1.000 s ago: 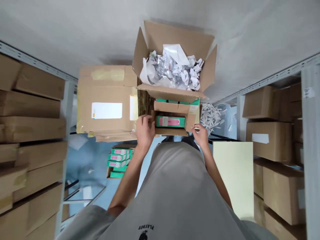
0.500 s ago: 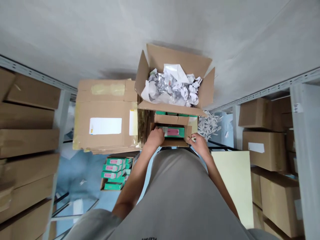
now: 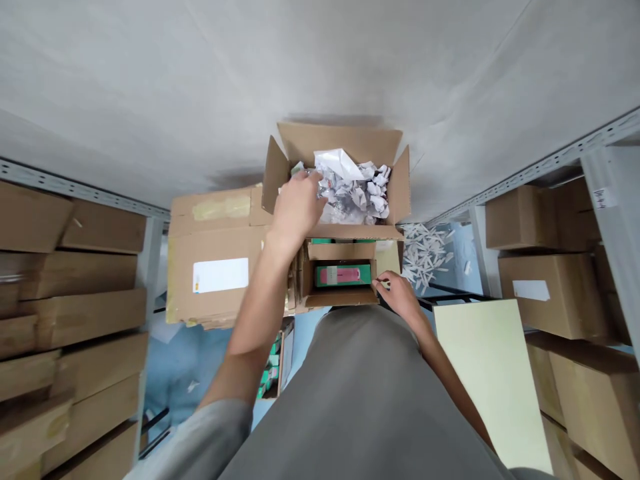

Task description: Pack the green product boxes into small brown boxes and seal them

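My left hand is over the left side of a large open cardboard box. Its fingers are apart, at the edge of the crumpled white paper and clear plastic inside. No held thing shows in it. Closer to my body stands a smaller open carton with a green box with a pink picture lying in it. My right hand pinches the right edge of this carton between thumb and fingers.
Flattened cardboard boxes are stacked on the left. A carton of green boxes sits lower down, partly behind my left arm. Paper scraps lie at the right, above a pale board. Shelves with cartons flank both sides.
My left hand has left the small carton and moved up to the crumpled paper in the large box. My right hand stays at the small carton's right edge. The view has shifted slightly.
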### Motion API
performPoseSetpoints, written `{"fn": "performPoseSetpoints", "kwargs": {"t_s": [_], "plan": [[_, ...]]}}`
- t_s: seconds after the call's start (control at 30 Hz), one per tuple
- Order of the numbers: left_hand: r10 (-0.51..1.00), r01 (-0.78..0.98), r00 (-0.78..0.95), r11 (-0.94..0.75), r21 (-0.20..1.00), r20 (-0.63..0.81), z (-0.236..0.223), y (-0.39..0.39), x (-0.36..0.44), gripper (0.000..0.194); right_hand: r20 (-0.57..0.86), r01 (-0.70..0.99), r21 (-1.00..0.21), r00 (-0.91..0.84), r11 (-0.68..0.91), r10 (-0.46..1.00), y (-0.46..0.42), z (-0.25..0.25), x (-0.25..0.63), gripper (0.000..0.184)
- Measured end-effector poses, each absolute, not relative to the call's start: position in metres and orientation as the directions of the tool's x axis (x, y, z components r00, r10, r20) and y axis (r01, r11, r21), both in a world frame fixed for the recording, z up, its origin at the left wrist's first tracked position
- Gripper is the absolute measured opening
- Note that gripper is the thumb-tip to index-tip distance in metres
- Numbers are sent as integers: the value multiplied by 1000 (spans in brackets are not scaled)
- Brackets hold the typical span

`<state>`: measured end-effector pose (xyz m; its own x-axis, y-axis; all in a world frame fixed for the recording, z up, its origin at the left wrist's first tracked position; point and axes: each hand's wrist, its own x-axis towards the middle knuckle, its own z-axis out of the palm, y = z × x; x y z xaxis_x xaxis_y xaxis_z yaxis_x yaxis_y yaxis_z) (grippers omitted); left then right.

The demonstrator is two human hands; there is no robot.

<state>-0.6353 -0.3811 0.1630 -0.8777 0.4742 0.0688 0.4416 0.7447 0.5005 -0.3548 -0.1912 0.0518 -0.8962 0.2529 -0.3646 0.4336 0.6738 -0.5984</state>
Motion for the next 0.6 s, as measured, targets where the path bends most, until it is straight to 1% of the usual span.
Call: {"fn": "performPoseSetpoints", "kwargs": {"t_s": [0.07,0.17,0.23,0.3,0.37,0.6], "plan": [[498,444,-867,785,432,-12,140,-361,-661,32,-366,441,-605,-893,663,260,-192,52,-353,14],[486,411,-860,840,355,-154,118,-338,-688,33,-363,447,-612,-892,653,271,-193,51,-350,14],[463,392,-858,869,301,-222,113,-331,-697,24,-360,446,-623,-893,642,271,-193,50,-348,13],[454,395,-854,884,251,-255,115,-329,-701,14,-356,445,-636,-894,631,272,-194,48,-347,13],[459,408,-853,883,232,-248,120,-331,-699,9,-354,446,-647,-894,619,275,-194,46,-345,13],[475,440,-872,866,238,-116,154,-357,-681,10,-334,433,-666,-901,607,276,-195,45,-340,13]]}}
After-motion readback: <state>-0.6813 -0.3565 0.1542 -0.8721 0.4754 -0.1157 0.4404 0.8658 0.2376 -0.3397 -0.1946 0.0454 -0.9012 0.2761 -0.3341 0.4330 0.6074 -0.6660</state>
